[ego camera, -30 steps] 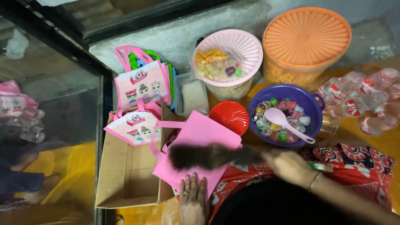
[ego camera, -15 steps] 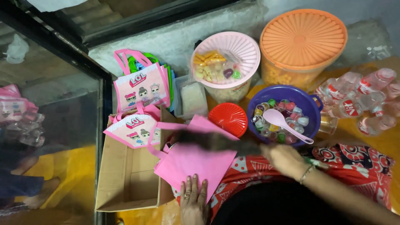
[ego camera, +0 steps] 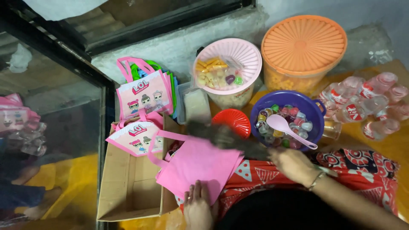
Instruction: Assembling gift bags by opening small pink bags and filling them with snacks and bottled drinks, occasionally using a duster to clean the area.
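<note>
**Pink bag pinned flat, dark blurred thing swept over it**

Left hand (ego camera: pixel 198 208) pressed flat on the near edge of a plain pink bag (ego camera: pixel 198 164), fingers spread, grip apart, nothing clamped. Bag spread across the lap, partly overhanging the right wall of an open cardboard box (ego camera: pixel 128 187); one pink handle looping out over the box toward its far end. Right hand (ego camera: pixel 294 164) curled around one end of a dark, motion-blurred thing (ego camera: pixel 230 138), grip closed on it; kind of thing impossible to tell through the blur. Blurred thing stretched leftward over the bag's far edge, just in front of a red ribbed lid (ego camera: pixel 233 121).

Crowded beyond that: purple bowl (ego camera: pixel 260 113) of small wrapped jellies with a pink spoon (ego camera: pixel 287 127) laid in it, right beside the red lid and near the right hand. Behind, a pink-lidded tub (ego camera: pixel 228 64) with sweets on top and a larger orange-lidded tub (ego camera: pixel 303 42), nearly touching. Sealed water cups (ego camera: pixel 362 102) heaped at the right. Printed pink bags (ego camera: pixel 145 96) upright against the wall's foot, another (ego camera: pixel 134 138) lying over the box's far rim.

Open room: inside the box, bare floor of cardboard toward the near end. Left of the box, a dark frame edge and glass, hemming that side. Red patterned cloth (ego camera: pixel 362 170) over the lap at the right.
</note>
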